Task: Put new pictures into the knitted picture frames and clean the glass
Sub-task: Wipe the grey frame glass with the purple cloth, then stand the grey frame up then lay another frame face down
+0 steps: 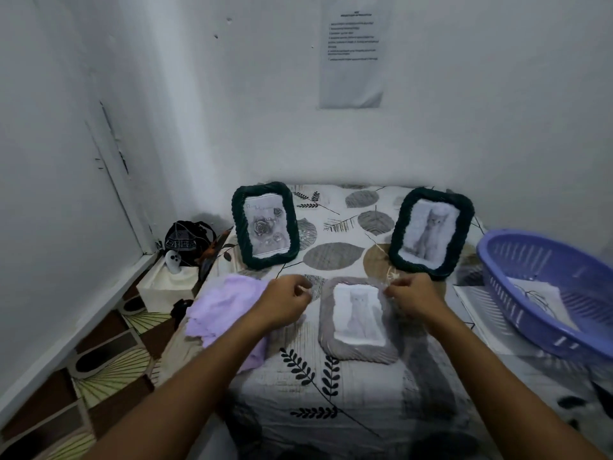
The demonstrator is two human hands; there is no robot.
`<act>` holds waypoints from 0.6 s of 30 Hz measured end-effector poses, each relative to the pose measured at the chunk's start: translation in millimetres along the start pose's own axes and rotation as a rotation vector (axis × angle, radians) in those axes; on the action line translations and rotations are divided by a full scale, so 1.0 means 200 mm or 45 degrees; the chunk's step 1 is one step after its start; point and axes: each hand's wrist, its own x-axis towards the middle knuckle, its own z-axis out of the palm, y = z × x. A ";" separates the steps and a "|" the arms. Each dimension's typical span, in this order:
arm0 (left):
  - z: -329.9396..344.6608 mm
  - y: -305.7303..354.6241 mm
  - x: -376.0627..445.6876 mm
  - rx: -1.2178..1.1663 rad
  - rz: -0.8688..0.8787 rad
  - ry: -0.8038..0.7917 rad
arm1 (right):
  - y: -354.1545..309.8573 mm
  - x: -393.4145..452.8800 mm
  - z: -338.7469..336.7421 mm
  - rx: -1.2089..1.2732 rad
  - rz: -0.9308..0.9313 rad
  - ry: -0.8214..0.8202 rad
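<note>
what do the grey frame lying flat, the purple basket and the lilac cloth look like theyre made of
Grey frame: looks like knitted or braided yarn, matte, with ribbed twists along its border. Purple basket: seemingly moulded plastic, smooth with a slight sheen, its wall cut by slots. Lilac cloth: soft fabric, perhaps microfibre or towelling, fuzzy and rumpled; the blur leaves the weave unclear.

Before you, a printed notice (353, 51) hangs on the white wall (464, 111) above a leaf-patterned sheet (331, 386). A purple basket (544, 290) holding paper sits at right; at left, a dark bag (189, 240) rests beside a white box (166, 283) on patterned flooring (99, 366).
</note>
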 end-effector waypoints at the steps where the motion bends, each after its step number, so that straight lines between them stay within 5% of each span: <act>1: 0.05 0.02 0.00 -0.003 -0.031 -0.022 | 0.02 -0.02 -0.02 -0.024 0.012 0.001; 11: 0.27 0.12 0.03 -0.490 -0.475 0.141 | 0.09 -0.11 0.04 0.214 0.096 -0.040; 18: 0.27 0.09 -0.01 -1.183 -0.547 0.426 | 0.10 -0.10 0.07 0.738 0.230 0.207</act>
